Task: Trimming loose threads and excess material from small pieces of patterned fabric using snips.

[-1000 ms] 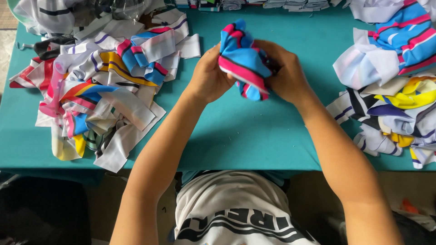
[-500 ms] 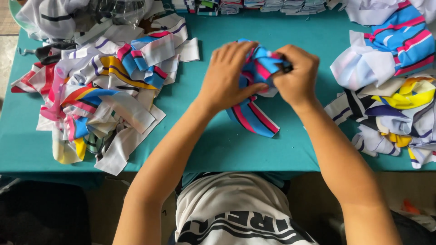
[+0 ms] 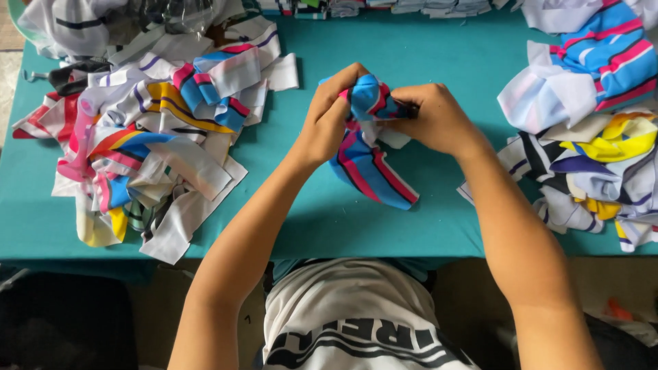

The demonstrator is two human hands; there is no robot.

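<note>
A blue fabric piece with pink, white and black stripes is bunched between both my hands above the teal table. My left hand grips the bunched top from the left, fingers curled over it. From the right, my right hand pinches the same bunch. The free end of the fabric hangs down and rests on the table below my hands.
A heap of multicoloured fabric pieces covers the table's left side. Another pile of striped pieces lies at the right edge. Folded stacks line the far edge. A clear plastic bag sits at the back left.
The fabric was a tight ball in both hands a second ago. Now part of it has unrolled and trails down onto the table, while my hands stay at its top.
</note>
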